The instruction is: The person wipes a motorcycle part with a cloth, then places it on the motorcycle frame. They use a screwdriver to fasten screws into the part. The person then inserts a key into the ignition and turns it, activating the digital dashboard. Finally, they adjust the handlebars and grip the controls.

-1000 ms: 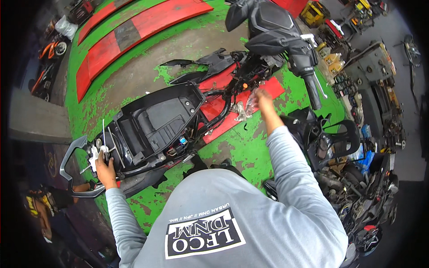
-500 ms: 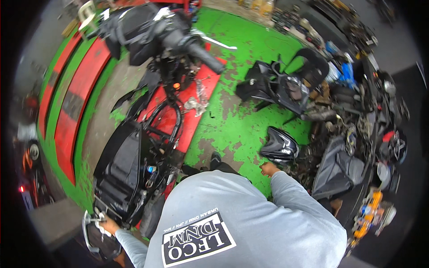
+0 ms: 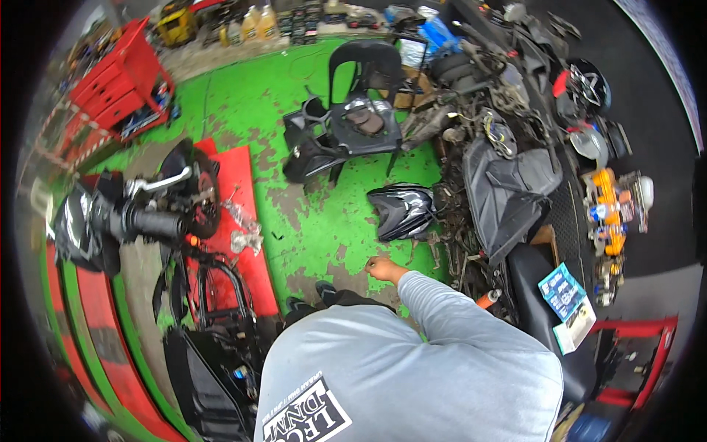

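Note:
My right hand [image 3: 381, 268] hangs in front of me over the green floor with its fingers curled in, and nothing shows in them. Nearest to it is a glossy black motorcycle body panel [image 3: 402, 210] lying on the floor. My left hand is out of the picture. At my left stands a partly stripped motorcycle with a black handlebar grip [image 3: 151, 223], a bare tube frame [image 3: 221, 291] and a dark box-like rear part [image 3: 202, 383].
A black plastic chair [image 3: 364, 118] holds dark fairing parts. Piled parts, including a grey panel [image 3: 508, 195], line the right side beside a black seat [image 3: 537, 295] bearing leaflets. A red tool cabinet [image 3: 110, 88] stands far left. Red ramp strips [image 3: 107, 324] lie at left.
My view has swung to the right, so the motorcycle sits further left. My left hand, earlier at a metal rail with something white, has gone out of view. My right hand stays curled.

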Motion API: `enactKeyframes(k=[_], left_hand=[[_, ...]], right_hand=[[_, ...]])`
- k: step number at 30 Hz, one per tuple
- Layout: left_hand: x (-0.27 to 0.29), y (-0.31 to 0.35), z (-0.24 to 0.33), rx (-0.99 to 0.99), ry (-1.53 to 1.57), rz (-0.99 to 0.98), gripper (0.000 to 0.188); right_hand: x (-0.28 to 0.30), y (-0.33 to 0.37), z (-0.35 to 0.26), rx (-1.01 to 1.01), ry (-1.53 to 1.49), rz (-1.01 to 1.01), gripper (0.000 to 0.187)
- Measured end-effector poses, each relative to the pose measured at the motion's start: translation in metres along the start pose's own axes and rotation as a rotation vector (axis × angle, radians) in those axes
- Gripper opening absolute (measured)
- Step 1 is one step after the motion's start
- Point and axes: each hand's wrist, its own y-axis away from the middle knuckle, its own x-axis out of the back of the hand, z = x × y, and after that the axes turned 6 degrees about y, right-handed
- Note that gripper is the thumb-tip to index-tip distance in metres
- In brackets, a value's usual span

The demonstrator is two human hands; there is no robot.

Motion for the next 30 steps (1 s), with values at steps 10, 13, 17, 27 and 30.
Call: enactKeyframes(k=[10, 13, 17, 27, 30], left_hand=[[0.040, -0.026, 0.243, -0.562, 0.715, -0.113, 0.041], [-0.005, 0.037, 0.285, -0.694, 1.009, -0.565, 0.050], [0.003, 0.143, 0.324, -0.786, 1.142, -1.538, 0.032], [-0.027, 0.221, 0.378, -0.973, 0.504, -2.649, 0.032], [-0.021, 0.243, 0.418, -0.955, 0.480, -2.677, 0.033]], right_hand=[[-0.012, 0.040, 0.034, -0.198, -0.205, 0.193, 0.041], [-0.037, 0.047, 0.051, -0.246, -0.222, 0.186, 0.041], [-0.066, 0.068, 0.054, -0.302, -0.225, 0.224, 0.040], [-0.101, 0.095, 0.070, -0.416, -0.310, 0.126, 0.054], [-0.095, 0.069, 0.076, -0.441, -0.516, 0.114, 0.037]])
